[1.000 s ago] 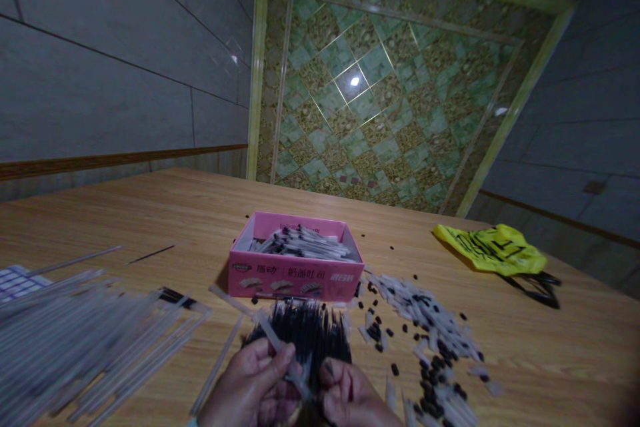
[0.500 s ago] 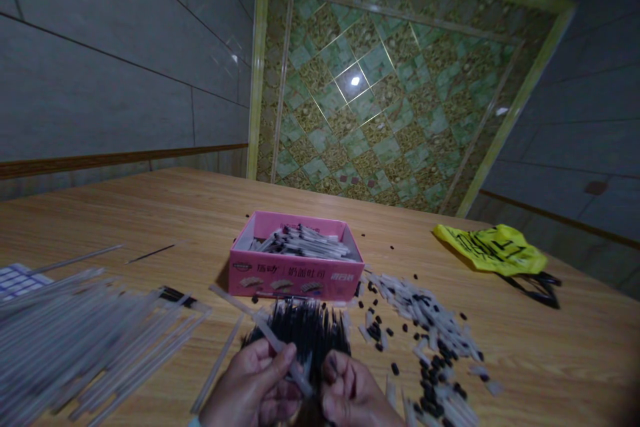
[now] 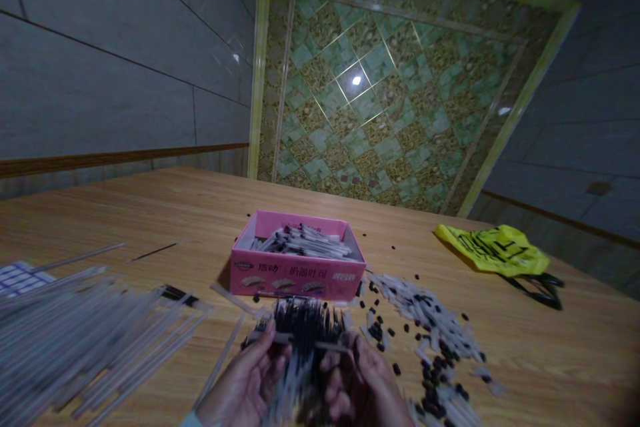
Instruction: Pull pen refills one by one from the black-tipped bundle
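Between the thumb and fingers of my left hand (image 3: 253, 373) is a translucent plastic tube (image 3: 281, 337), lying roughly level and pointing right. My right hand (image 3: 363, 377) is closed on a thin stick (image 3: 331, 347) whose pale end points left toward the tube. The tube and the stick are apart, with a small gap between them. Under and between both hands lies a dense bundle of thin black sticks (image 3: 310, 320), paler at the near end. Motion blurs the fingertips and the bundle's near end.
A pink cardboard box (image 3: 295, 279) holds many black-tipped clear tubes. Long clear tubes (image 3: 100, 340) lie at left by a checked cloth (image 3: 23, 280). Short clear pieces (image 3: 425, 307) and black caps (image 3: 435, 373) are scattered at right. A yellow bag (image 3: 493, 250) lies farther back.
My hands have moved apart. The tube in my left hand has swung from a slant to nearly level, and a thin stick now shows in my right hand.
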Tool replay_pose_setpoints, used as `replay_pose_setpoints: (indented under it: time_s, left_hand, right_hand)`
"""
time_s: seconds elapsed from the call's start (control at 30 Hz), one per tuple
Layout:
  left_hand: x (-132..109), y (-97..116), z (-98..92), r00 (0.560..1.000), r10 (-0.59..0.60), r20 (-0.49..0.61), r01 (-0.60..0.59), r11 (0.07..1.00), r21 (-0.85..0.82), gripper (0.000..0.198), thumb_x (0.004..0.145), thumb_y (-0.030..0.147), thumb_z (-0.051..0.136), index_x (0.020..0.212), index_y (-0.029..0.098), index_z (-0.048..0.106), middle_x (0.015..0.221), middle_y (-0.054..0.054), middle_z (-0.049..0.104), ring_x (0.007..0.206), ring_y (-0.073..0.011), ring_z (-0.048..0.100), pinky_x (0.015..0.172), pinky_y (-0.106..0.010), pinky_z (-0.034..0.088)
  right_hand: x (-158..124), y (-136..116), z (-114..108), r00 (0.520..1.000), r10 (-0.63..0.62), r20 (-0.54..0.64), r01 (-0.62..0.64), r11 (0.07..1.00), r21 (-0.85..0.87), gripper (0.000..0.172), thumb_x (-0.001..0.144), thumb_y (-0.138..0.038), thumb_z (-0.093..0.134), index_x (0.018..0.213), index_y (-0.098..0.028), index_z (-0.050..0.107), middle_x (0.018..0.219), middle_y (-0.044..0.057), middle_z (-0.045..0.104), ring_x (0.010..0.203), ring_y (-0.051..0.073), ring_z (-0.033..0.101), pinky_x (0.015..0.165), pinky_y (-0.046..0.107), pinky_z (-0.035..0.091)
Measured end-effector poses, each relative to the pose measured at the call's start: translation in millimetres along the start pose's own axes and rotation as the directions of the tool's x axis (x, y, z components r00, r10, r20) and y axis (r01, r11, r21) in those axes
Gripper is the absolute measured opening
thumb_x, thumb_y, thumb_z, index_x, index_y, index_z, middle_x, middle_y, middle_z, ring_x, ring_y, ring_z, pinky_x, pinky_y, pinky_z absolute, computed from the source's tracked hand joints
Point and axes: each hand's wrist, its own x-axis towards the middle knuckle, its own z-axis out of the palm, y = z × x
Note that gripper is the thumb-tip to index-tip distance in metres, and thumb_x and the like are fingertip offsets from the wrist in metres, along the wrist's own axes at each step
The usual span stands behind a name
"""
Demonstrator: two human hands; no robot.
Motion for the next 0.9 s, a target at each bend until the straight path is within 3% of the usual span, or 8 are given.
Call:
replay_pose_setpoints:
  time_s: [0.3,0.43,0.53,0.63,0.73,0.8,0.9]
  left_hand:
    - [-2.7,16.0,1.2,1.000,-0.009,-0.009,0.007,0.986,-0.168,0.019,0.086,0.002,0.040,0.087,0.012,0.057,0.061,-0.007,0.071,0.051,-0.0145,0.069,0.042,-0.015,0.056]
    - [-3.7,14.7,1.3,1.000,-0.001,-0.008,0.000,0.988,-0.152,0.019,0.087,0.003,0.039,0.089,0.012,0.056,0.060,-0.007,0.071,0.050,-0.0144,0.068,0.042,-0.015,0.055]
    - [-4.0,12.6,1.8,1.000,-0.008,-0.014,0.006,0.991,-0.137,0.018,0.086,0.002,0.041,0.089,0.013,0.055,0.059,-0.006,0.071,0.050,-0.0144,0.068,0.041,-0.015,0.055]
    - [-4.0,10.5,2.3,1.000,-0.006,-0.009,0.005,0.992,-0.125,0.017,0.085,0.002,0.043,0.089,0.013,0.055,0.058,-0.005,0.071,0.049,-0.0143,0.068,0.041,-0.015,0.055]
    - [-3.5,9.1,1.8,1.000,-0.010,0.001,0.010,0.994,-0.108,0.015,0.085,0.004,0.044,0.089,0.013,0.055,0.058,-0.006,0.071,0.049,-0.0145,0.068,0.041,-0.016,0.055]
    - [-3.0,8.6,1.2,1.000,-0.012,0.001,0.012,0.995,-0.098,0.014,0.085,0.004,0.044,0.089,0.012,0.056,0.059,-0.007,0.071,0.048,-0.0145,0.068,0.041,-0.016,0.055]
    - [-2.5,8.4,0.6,1.000,0.001,-0.009,-0.002,0.996,-0.092,0.014,0.084,0.004,0.046,0.089,0.012,0.056,0.059,-0.006,0.071,0.049,-0.0142,0.068,0.041,-0.015,0.055]
  right_hand:
    - [-4.3,-26.8,5.5,0.957,-0.245,-0.153,0.228,0.966,-0.118,0.033,0.074,-0.047,0.064,0.082,-0.016,0.056,0.064,0.002,0.064,0.042,0.008,0.052,0.038,0.017,0.042]
    - [-5.1,-42.2,3.3,0.901,-0.377,-0.217,0.274,0.879,-0.390,0.029,0.077,-0.044,0.061,0.077,-0.015,0.056,0.059,0.000,0.059,0.041,0.006,0.045,0.039,0.017,0.035]
    - [-4.8,-47.5,-5.4,0.890,-0.435,-0.134,0.213,0.658,-0.722,0.024,0.079,-0.038,0.060,0.070,-0.016,0.055,0.057,-0.002,0.054,0.048,0.009,0.046,0.045,0.020,0.036]
    - [-5.3,-49.2,-16.0,0.910,-0.415,0.014,0.131,0.254,-0.958,0.015,0.079,-0.027,0.057,0.067,-0.017,0.056,0.064,0.001,0.056,0.062,0.015,0.052,0.056,0.024,0.038]
    - [-6.6,-49.7,-22.2,0.928,-0.369,0.053,0.019,-0.096,-0.995,0.009,0.077,-0.018,0.052,0.070,-0.018,0.058,0.069,0.003,0.059,0.066,0.018,0.053,0.058,0.026,0.035]
    - [-8.0,-50.7,-23.1,0.938,-0.344,0.040,-0.044,-0.231,-0.972,0.012,0.076,-0.017,0.049,0.071,-0.019,0.060,0.072,0.004,0.061,0.066,0.018,0.055,0.058,0.026,0.034]
    - [-11.4,-53.9,-22.6,0.957,-0.289,-0.015,-0.114,-0.329,-0.938,0.012,0.074,-0.019,0.050,0.072,-0.021,0.062,0.072,0.004,0.065,0.068,0.019,0.058,0.058,0.026,0.033]
